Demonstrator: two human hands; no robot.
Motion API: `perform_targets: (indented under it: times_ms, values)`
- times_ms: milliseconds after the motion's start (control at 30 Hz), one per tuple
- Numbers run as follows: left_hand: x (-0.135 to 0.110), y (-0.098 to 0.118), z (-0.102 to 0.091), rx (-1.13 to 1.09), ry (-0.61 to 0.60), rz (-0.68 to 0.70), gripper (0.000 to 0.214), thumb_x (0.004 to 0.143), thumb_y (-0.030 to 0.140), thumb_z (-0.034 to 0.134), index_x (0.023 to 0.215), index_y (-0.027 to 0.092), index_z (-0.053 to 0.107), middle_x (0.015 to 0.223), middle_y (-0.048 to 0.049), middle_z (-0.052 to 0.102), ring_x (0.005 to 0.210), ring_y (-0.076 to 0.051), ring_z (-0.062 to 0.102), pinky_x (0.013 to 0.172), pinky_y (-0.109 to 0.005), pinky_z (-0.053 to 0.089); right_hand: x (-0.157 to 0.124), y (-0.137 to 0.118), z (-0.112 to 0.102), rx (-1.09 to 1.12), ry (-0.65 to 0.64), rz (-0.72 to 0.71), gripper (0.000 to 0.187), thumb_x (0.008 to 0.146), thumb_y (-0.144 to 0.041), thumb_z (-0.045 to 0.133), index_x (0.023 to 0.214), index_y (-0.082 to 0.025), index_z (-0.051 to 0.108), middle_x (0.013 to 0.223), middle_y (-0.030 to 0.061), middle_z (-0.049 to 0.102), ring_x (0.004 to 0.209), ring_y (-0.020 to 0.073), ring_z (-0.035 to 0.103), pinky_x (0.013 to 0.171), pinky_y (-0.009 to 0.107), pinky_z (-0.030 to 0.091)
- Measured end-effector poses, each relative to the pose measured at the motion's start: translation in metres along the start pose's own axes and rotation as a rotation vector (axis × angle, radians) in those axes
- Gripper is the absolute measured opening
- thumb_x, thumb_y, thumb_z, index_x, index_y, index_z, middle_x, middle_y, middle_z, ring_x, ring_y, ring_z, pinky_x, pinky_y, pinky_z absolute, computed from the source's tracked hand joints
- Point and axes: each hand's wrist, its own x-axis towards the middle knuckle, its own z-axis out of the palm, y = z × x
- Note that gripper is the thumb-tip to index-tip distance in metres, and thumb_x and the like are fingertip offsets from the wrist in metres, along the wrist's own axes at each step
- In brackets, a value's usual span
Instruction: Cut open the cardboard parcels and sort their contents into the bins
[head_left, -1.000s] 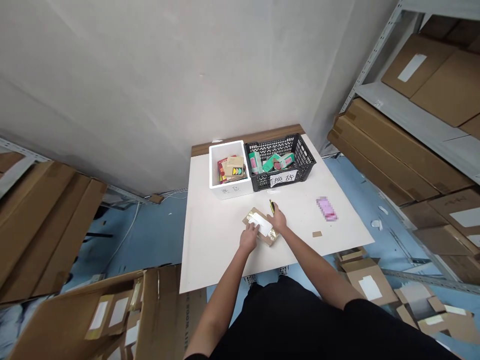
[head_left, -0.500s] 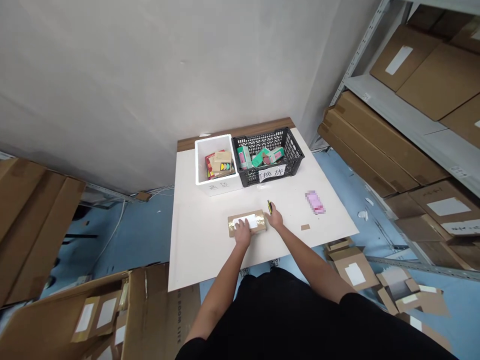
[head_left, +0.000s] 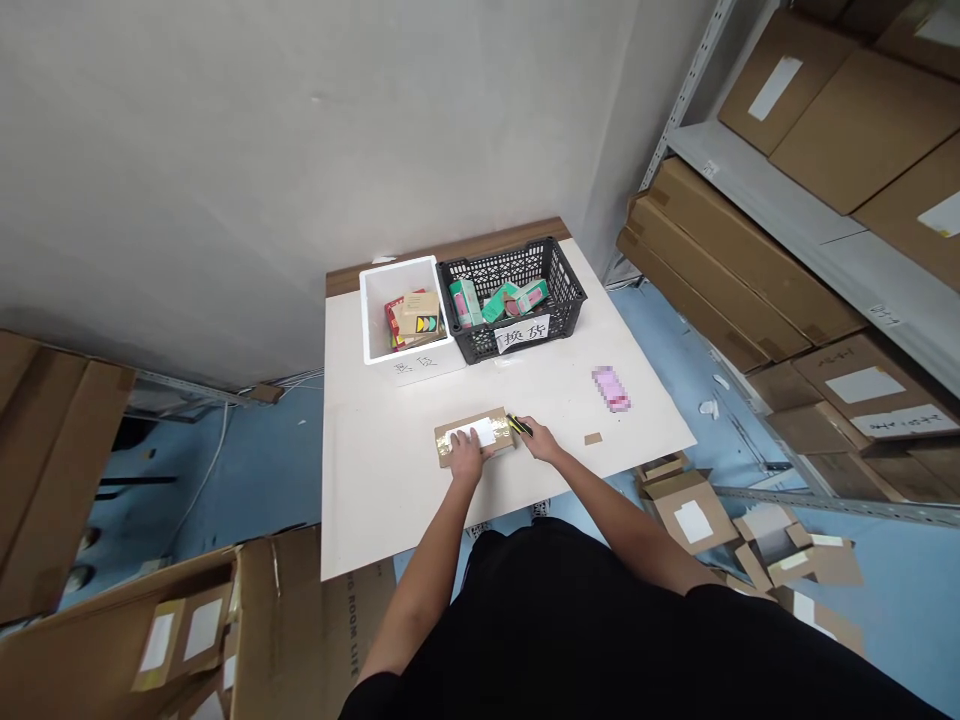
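A small brown cardboard box (head_left: 495, 436) lies on the white table (head_left: 375, 500), sealed with shiny tape and carrying a white label. My left hand (head_left: 466, 456) grips its near side, the fingers resting over the label. In my closed right hand (head_left: 540, 440) is a yellow-and-black utility knife (head_left: 519, 425). Its tip reaches the right end of the box; whether the blade cuts into the tape is too small to tell.
Behind the box stand a white foam bin (head_left: 375, 320) with small packs and a black plastic crate (head_left: 487, 345) holding green boxes. A blurred pink item (head_left: 611, 388) and a cardboard scrap (head_left: 593, 438) lie to the right. Shelving (head_left: 810, 200) with cartons rises at right.
My right hand has turned the knife from pointing up and away to pointing left, its tip now at the box's right end. My left hand stays on the box. The whole view has shifted slightly.
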Motion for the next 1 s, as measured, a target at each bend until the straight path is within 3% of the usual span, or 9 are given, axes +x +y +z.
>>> perform_targets:
  times_ms: [167, 300, 433, 533, 633, 700, 800, 900, 1000]
  values:
    - [-0.004, 0.003, -0.004, -0.007, 0.006, -0.014, 0.082, 0.098, 0.068, 0.048, 0.163, 0.020, 0.036, 0.161, -0.0251, 0.041, 0.152, -0.041, 0.029, 0.112, -0.055, 0.044, -0.019, 0.009, -0.007, 0.070, -0.095, 0.031, 0.046, 0.093, -0.031, 0.064, 0.139, -0.030, 0.062, 0.096, -0.0001, 0.075, 0.067, 0.0175, 0.063, 0.064, 0.027, 0.052]
    - [-0.006, 0.001, -0.011, -0.006, 0.023, -0.011, 0.080, 0.096, 0.069, 0.050, 0.161, 0.023, 0.039, 0.157, -0.0233, 0.045, 0.149, -0.040, 0.033, 0.107, -0.054, 0.047, -0.037, 0.025, -0.020, 0.132, -0.202, 0.039, 0.045, 0.091, -0.031, 0.062, 0.137, -0.029, 0.063, 0.076, -0.0048, 0.068, 0.046, 0.0117, 0.051, 0.051, 0.024, 0.046]
    - [0.002, -0.016, -0.027, -0.057, 0.002, 0.016, 0.070, 0.098, 0.066, 0.046, 0.152, 0.023, 0.051, 0.148, -0.0193, 0.054, 0.140, -0.036, 0.045, 0.109, -0.049, 0.045, -0.036, 0.031, -0.015, 0.230, 0.000, 0.087, 0.052, 0.096, -0.038, 0.054, 0.147, -0.031, 0.052, 0.073, -0.0065, 0.066, 0.045, 0.0126, 0.053, 0.051, 0.025, 0.049]
    - [0.005, -0.030, -0.035, -0.097, 0.066, 0.016, 0.062, 0.104, 0.054, 0.035, 0.157, 0.024, 0.046, 0.161, -0.0167, 0.045, 0.151, -0.034, 0.034, 0.116, -0.048, 0.038, -0.025, 0.022, 0.011, 0.190, 0.101, 0.139, 0.066, 0.095, -0.045, 0.060, 0.156, -0.028, 0.042, 0.086, -0.0003, 0.074, 0.064, 0.0186, 0.068, 0.066, 0.030, 0.057]
    - [0.000, -0.031, -0.034, -0.061, 0.077, -0.010, 0.064, 0.105, 0.049, 0.031, 0.163, 0.023, 0.037, 0.168, -0.0170, 0.036, 0.155, -0.038, 0.026, 0.119, -0.053, 0.033, -0.010, 0.009, 0.040, 0.097, 0.102, 0.118, 0.084, 0.087, -0.048, 0.074, 0.159, -0.026, 0.038, 0.118, 0.0087, 0.076, 0.104, 0.0280, 0.074, 0.090, 0.037, 0.057]
    - [-0.007, -0.024, -0.031, -0.037, 0.062, -0.050, 0.064, 0.105, 0.047, 0.028, 0.161, 0.018, 0.039, 0.160, -0.0215, 0.045, 0.148, -0.039, 0.037, 0.116, -0.054, 0.035, 0.003, 0.002, 0.051, 0.060, 0.111, 0.139, 0.092, 0.082, -0.050, 0.080, 0.160, -0.026, 0.037, 0.132, 0.0107, 0.072, 0.120, 0.0308, 0.069, 0.100, 0.040, 0.053]
    - [-0.019, -0.010, -0.027, -0.036, -0.002, -0.082, 0.063, 0.105, 0.043, 0.028, 0.159, 0.013, 0.041, 0.145, -0.0246, 0.055, 0.131, -0.038, 0.053, 0.107, -0.052, 0.044, 0.026, -0.006, 0.046, 0.045, 0.202, 0.258, 0.098, 0.078, -0.052, 0.083, 0.160, -0.023, 0.037, 0.134, 0.0129, 0.070, 0.125, 0.0315, 0.067, 0.101, 0.039, 0.053]
    - [-0.031, 0.004, -0.019, -0.050, -0.054, 0.065, 0.061, 0.100, 0.032, 0.041, 0.160, 0.018, 0.039, 0.155, -0.0209, 0.048, 0.132, -0.034, 0.054, 0.103, -0.046, 0.048, 0.047, -0.009, 0.030, 0.018, 0.287, 0.335, 0.079, 0.081, -0.056, 0.079, 0.146, -0.019, 0.051, 0.126, 0.0140, 0.073, 0.119, 0.0305, 0.069, 0.097, 0.037, 0.054]
    - [-0.040, 0.014, -0.007, -0.064, -0.087, 0.243, 0.077, 0.091, 0.022, 0.049, 0.165, 0.023, 0.027, 0.174, -0.0139, 0.026, 0.143, -0.033, 0.045, 0.103, -0.044, 0.050, 0.057, -0.009, 0.025, 0.030, 0.298, 0.361, 0.049, 0.093, -0.059, 0.062, 0.122, -0.019, 0.064, 0.114, 0.0135, 0.076, 0.109, 0.0282, 0.072, 0.088, 0.034, 0.055]
